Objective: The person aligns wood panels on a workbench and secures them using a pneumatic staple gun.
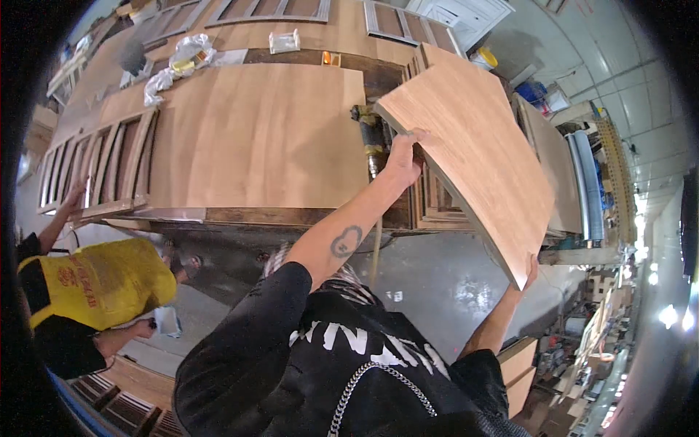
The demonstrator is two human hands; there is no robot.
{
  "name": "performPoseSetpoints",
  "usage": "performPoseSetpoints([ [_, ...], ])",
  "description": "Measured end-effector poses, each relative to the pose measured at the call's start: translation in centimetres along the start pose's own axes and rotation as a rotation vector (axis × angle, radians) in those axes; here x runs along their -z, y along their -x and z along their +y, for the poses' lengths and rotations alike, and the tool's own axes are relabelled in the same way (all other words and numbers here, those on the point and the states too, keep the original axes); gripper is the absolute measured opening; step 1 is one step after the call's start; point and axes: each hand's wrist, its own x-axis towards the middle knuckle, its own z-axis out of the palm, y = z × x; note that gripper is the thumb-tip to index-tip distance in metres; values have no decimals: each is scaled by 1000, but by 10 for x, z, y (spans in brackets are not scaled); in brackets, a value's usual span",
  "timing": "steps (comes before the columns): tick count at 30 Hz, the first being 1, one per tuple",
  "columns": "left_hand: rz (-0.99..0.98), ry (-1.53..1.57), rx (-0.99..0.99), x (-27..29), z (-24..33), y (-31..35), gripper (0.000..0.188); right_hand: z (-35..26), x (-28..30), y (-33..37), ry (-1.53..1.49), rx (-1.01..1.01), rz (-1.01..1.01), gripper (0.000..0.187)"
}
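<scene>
A large, smooth wooden board (484, 146) slants across the right of the view, held up in both my hands. My left hand (406, 154) is closed round its left edge, the thumb on the upper face. Down at the near corner, my right hand (532, 272) grips the edge; most of its fingers are hidden behind the board. Under the board, partly covered, framed wooden panels (439, 200) are stacked. Left of my left hand, a dark cylindrical fitting (373, 138) sits at the end of the bench by a wide, flat wooden panel (255, 138).
At the left, a person in a yellow apron (109, 280) touches a slatted wooden frame (102, 164) and holds a white, flat-ended tool (167, 321). Crumpled plastic (191, 52) and a small white tray (284, 41) lie farther back. Rolls of film (582, 186) stand at the right.
</scene>
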Motion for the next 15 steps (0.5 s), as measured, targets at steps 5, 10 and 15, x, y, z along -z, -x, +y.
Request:
performPoseSetpoints([
  [5, -129, 20, 54, 28, -24, 14, 42, 0, 43, -60, 226, -105, -80, 61],
  [10, -107, -138, 297, 138, -20, 83, 64, 12, 121, -120, 337, -147, 92, 46],
  [15, 123, -429, 230, 185, 56, 158, 50, 90, 203, -7, 848, -320, 115, 18],
])
